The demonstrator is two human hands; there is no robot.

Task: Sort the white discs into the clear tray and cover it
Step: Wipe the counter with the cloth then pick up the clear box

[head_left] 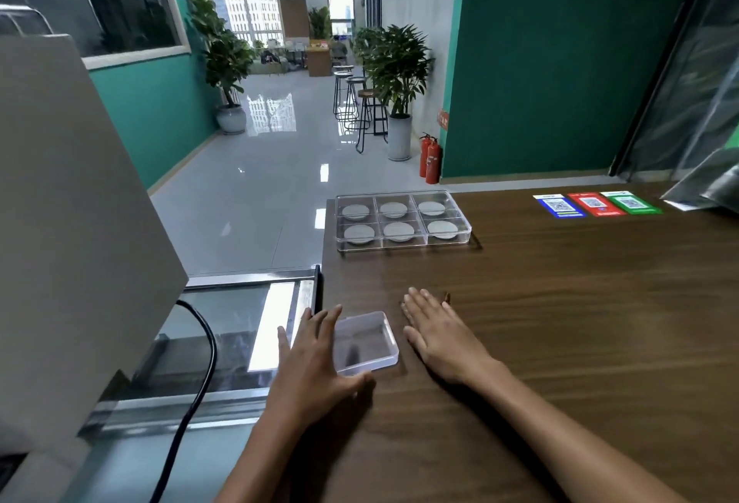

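A clear tray point(464, 233) with several compartments stands at the far left of the wooden table point(560, 322); each compartment holds one white disc point(399, 231). A small clear plastic box point(366, 342) lies near the table's left edge, close to me. My left hand point(312, 366) lies with spread fingers over the box's left side, thumb at its near edge. My right hand point(440, 336) rests flat on the table just right of the box, fingers straight, holding nothing.
Three QR-code cards point(596, 204), blue, red and green, lie at the far right. A glass-topped cabinet point(240, 326) with a black cable point(200, 374) adjoins the table's left edge, beside a large grey machine point(68, 222). Crinkled plastic film point(704, 182) hangs over the far right corner.
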